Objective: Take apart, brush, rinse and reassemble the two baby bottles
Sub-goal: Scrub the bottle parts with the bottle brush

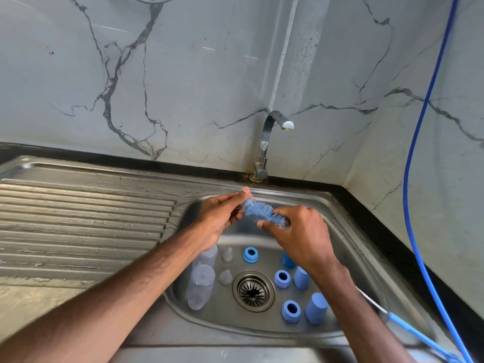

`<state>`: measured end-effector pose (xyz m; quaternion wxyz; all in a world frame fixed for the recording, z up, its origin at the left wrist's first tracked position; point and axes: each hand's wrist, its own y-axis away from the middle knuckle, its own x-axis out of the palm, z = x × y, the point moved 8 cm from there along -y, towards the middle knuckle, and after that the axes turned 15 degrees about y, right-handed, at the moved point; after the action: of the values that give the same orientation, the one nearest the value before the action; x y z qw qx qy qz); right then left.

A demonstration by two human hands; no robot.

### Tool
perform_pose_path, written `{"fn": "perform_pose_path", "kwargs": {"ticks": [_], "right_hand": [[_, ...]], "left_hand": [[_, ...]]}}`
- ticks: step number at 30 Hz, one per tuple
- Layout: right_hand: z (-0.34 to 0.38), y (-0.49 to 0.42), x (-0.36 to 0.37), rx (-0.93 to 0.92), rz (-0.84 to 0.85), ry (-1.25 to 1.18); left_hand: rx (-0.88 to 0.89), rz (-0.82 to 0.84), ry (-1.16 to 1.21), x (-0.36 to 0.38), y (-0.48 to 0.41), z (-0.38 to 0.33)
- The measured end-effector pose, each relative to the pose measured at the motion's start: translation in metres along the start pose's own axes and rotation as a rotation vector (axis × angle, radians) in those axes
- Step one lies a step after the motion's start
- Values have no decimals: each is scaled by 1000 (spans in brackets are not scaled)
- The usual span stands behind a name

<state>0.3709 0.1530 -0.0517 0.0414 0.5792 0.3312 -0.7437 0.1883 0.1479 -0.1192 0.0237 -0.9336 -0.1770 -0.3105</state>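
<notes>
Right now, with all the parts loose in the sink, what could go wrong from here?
The clear nipple lies right beside the drain; running water might push it onto the strainer. The left hand and right hand hold the brush at its bristle head, so it might slip and drop among the parts below.

No text, label, brand name, number or sign can be read anywhere in the view. On the clear bottles (201, 282) lying in the sink (337, 213), no lettering or scale can be made out.
</notes>
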Motion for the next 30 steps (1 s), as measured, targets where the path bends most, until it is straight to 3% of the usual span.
{"fn": "perform_pose_path", "kwargs": {"ticks": [6, 12, 14, 16, 18, 22, 24, 28, 30], "right_hand": [[-24, -1, 6, 85, 156, -431], [-40, 4, 26, 225, 575, -926], [-46, -1, 24, 180, 454, -692], [-43, -6, 7, 117, 141, -233], [-25, -2, -7, 59, -22, -92], [4, -1, 3, -87, 15, 3], [5, -2, 3, -68, -4, -30], [-9, -6, 0, 20, -51, -154], [-18, -7, 6, 70, 29, -174]], "left_hand": [[-69, 268, 87, 19, 5, -5], [-109, 405, 178, 37, 13, -4], [-111, 302, 157, 31, 12, 4], [-102, 122, 124, 17, 10, 10], [-87, -7, 119, 5, 8, 10], [-69, -110, 189, -5, 6, 3], [-74, -110, 201, -4, 7, 4], [-83, 11, 241, 7, 9, 5], [-84, 101, 233, 16, 10, 5]]}}
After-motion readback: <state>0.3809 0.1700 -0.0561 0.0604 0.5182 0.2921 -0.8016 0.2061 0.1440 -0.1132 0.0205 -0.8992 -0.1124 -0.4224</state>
